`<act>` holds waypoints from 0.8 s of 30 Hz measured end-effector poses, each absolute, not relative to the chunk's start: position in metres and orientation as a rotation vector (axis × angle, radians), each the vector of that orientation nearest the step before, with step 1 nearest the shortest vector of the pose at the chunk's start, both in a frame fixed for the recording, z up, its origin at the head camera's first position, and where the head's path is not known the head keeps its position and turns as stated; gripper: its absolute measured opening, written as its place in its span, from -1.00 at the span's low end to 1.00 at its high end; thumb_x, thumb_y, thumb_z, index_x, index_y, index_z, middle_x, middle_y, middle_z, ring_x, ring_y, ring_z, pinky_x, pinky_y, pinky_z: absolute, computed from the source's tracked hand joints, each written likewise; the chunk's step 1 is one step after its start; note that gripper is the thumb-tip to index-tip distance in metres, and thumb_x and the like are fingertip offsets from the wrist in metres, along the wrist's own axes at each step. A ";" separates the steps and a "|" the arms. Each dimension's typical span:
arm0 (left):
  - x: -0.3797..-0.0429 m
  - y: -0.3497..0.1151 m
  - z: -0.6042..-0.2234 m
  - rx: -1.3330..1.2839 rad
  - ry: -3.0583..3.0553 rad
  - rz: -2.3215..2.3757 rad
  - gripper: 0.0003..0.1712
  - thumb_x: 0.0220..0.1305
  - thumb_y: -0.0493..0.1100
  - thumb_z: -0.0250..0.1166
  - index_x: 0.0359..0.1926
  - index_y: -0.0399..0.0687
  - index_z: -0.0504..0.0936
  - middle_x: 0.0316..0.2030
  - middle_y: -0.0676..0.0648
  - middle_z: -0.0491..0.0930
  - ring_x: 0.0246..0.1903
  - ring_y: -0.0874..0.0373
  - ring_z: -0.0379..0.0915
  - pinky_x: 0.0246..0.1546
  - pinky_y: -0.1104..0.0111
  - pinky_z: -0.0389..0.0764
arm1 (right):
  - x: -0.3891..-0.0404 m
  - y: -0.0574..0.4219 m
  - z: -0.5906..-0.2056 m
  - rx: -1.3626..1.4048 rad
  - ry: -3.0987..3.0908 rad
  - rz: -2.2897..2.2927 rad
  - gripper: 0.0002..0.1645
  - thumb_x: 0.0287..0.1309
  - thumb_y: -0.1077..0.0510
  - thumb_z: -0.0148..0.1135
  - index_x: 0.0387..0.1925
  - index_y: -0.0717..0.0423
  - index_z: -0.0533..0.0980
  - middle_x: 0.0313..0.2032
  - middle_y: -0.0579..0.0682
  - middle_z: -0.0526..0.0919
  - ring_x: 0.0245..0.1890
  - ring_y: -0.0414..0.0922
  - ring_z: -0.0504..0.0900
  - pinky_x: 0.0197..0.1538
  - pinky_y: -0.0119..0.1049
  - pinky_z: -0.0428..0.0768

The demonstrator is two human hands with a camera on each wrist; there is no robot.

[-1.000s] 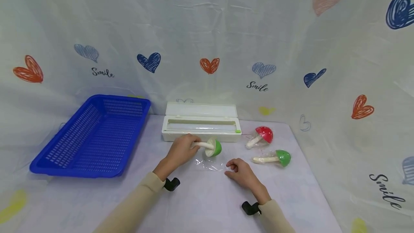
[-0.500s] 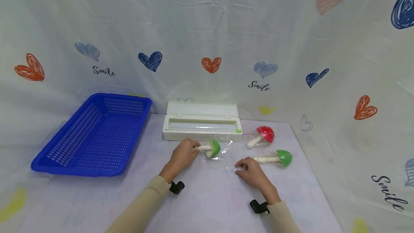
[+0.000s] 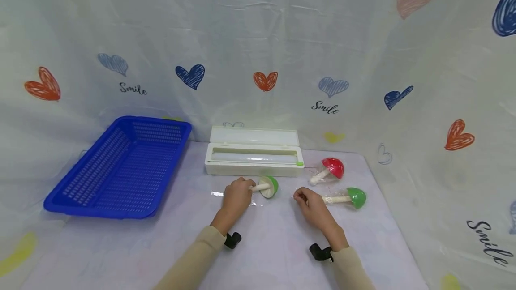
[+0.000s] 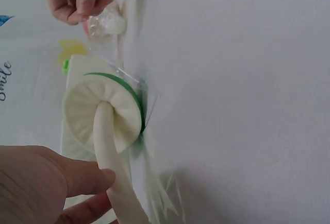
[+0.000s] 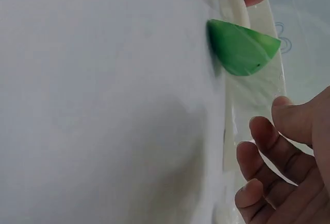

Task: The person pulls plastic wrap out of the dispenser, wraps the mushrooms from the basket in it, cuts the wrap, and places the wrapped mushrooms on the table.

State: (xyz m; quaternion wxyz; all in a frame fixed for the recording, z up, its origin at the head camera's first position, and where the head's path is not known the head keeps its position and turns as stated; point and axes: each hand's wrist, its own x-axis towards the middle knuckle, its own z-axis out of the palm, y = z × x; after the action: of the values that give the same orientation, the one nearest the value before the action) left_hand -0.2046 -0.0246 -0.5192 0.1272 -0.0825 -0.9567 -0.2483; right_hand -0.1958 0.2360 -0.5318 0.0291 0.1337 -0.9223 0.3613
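Note:
My left hand [image 3: 237,198] pinches the white stem of a green-capped toy mushroom [image 3: 268,187] between thumb and fingers; the cap points right. Clear plastic film [image 4: 154,203] lies around and beneath the mushroom, showing mainly as glints near the left hand. To the right, my right hand [image 3: 312,207] hovers with loosely bent fingers. In the right wrist view its thumb tip and fingertips [image 5: 258,123] are apart, and no film shows between them. Right of this hand lie a film-wrapped green toy mushroom [image 3: 356,197] and a wrapped red one [image 3: 333,168].
Behind the hands stands a white film dispenser box [image 3: 255,169], lid up, with a roll of film inside. A blue perforated basket [image 3: 165,200] sits at the left. A heart-printed curtain [image 3: 266,35] hangs behind the white-covered table [image 3: 278,254].
My left hand has moved slightly right and nearer to me while holding the mushroom stem. The right hand has shifted right, away from the mushroom, then a little upward. Film glints now appear left of the left hand.

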 end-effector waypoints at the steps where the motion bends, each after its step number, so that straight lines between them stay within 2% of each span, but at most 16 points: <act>1: -0.203 -0.023 -0.520 -0.233 -2.770 -0.722 -0.75 0.12 -0.39 0.46 -0.19 -0.03 0.82 -0.30 -0.12 0.73 -0.37 -0.04 0.65 -0.49 0.18 0.52 | -0.198 0.234 -0.529 0.427 -2.813 1.127 -0.92 0.43 0.23 0.23 -0.22 0.17 0.58 -0.36 -0.06 0.66 -0.35 -0.25 0.53 -0.29 -0.40 0.55; 7: -0.197 -0.021 -0.529 -0.248 -2.694 -0.723 -0.70 0.04 -0.42 0.51 -0.18 -0.06 0.81 -0.25 -0.15 0.75 -0.32 -0.08 0.67 -0.37 0.11 0.60 | -0.215 0.217 -0.518 0.527 -2.655 1.161 -0.92 0.45 0.20 0.21 -0.19 0.14 0.58 -0.37 -0.02 0.72 -0.37 -0.17 0.62 -0.42 -0.42 0.50; 15: -0.193 -0.029 -0.530 -0.286 -2.725 -0.839 -0.64 0.09 -0.41 0.51 -0.06 -0.10 0.79 -0.06 -0.13 0.74 -0.11 -0.08 0.68 -0.13 0.08 0.66 | -0.235 0.189 -0.513 0.526 -2.557 1.195 -0.95 0.39 0.24 0.28 -0.19 0.14 0.63 -0.28 -0.01 0.75 -0.26 -0.12 0.69 -0.31 -0.38 0.64; 20: -0.192 -0.033 -0.531 -0.299 -2.726 -0.857 -0.63 0.09 -0.45 0.48 -0.05 -0.11 0.78 -0.04 -0.12 0.75 -0.08 -0.07 0.68 -0.11 0.08 0.66 | -0.245 0.175 -0.516 0.570 -2.537 1.213 -0.93 0.35 0.27 0.30 -0.18 0.18 0.67 -0.26 0.05 0.77 -0.21 -0.05 0.73 -0.26 -0.33 0.68; 24: -0.192 -0.036 -0.530 -0.308 -2.741 -0.854 -0.62 0.09 -0.45 0.48 -0.04 -0.10 0.79 -0.02 -0.12 0.74 -0.06 -0.08 0.68 -0.09 0.08 0.66 | -0.249 0.168 -0.518 0.590 -2.549 1.225 -0.82 0.33 0.38 0.28 -0.08 0.24 0.66 -0.23 0.07 0.77 -0.21 -0.04 0.71 -0.30 -0.37 0.63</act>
State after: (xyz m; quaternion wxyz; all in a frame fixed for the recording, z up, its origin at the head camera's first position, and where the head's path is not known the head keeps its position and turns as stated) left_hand -0.1918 -0.0358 -0.5304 0.1270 -0.1060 -0.9416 -0.2933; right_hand -0.2487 0.1679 -0.5177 0.1261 0.2027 -0.8753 0.4205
